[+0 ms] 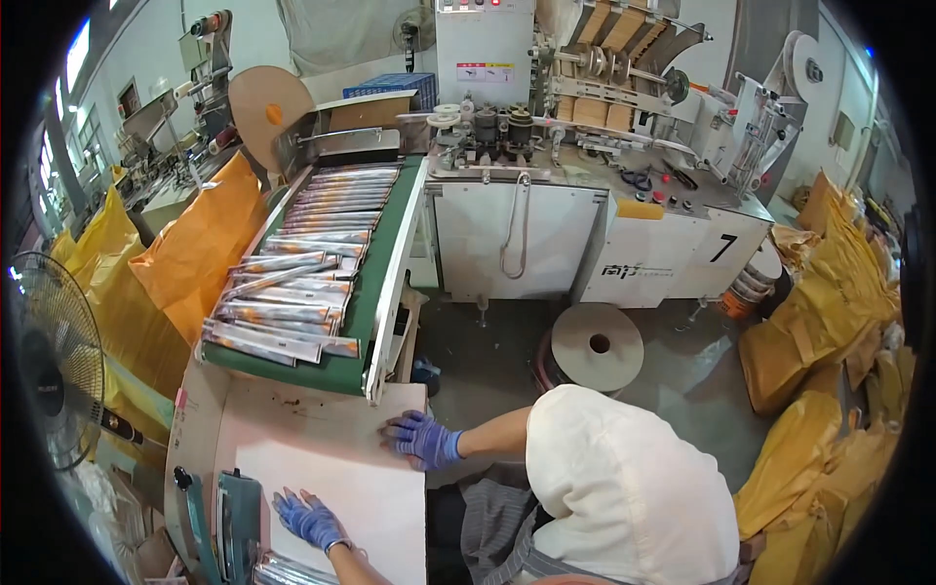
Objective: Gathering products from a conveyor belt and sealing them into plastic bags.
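Note:
My left hand (310, 520), in a blue knit glove with bare fingertips, lies on the pale tabletop (331, 429) with its fingers spread. Nothing shows in it. Farther right and higher up, my right hand (421, 439), gloved the same way, rests palm down by the table's right edge, fingers apart. Left of my left hand stands a teal hand sealer (237, 522) with a dark lever. Below that hand is a stack of clear plastic bags (290, 570), cut off by the frame. Beyond the table, slim printed packets (292, 292) lie in an overlapping row on a green conveyor belt (375, 283).
The belt runs back to a white packing machine (517, 239). A large paper roll (598, 348) stands on the floor. A black fan (58, 361) and an orange sack (210, 244) are on the left; yellow sacks (814, 312) pile up on the right.

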Demonstrator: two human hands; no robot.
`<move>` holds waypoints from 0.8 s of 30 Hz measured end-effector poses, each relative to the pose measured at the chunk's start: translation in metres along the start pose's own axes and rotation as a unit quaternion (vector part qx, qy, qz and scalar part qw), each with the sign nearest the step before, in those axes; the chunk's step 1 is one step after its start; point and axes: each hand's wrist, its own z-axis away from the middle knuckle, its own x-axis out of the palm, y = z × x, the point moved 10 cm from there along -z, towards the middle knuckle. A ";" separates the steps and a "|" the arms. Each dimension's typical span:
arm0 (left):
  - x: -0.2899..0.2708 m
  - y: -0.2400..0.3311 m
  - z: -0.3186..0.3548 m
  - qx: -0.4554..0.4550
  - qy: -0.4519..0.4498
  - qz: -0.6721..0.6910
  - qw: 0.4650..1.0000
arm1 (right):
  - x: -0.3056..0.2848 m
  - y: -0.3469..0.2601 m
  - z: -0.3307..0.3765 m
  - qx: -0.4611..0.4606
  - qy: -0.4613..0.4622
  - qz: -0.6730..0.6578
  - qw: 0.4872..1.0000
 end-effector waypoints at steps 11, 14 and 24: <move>0.004 0.004 -0.007 0.003 0.006 0.004 1.000 | -0.005 0.007 -0.003 0.002 0.028 -0.023 0.999; 0.000 0.006 -0.005 -0.008 -0.017 0.000 1.000 | -0.007 0.007 -0.002 0.000 0.023 -0.031 0.999; -0.002 0.002 -0.005 -0.008 0.007 0.024 1.000 | -0.007 -0.001 -0.010 -0.004 0.003 -0.049 0.999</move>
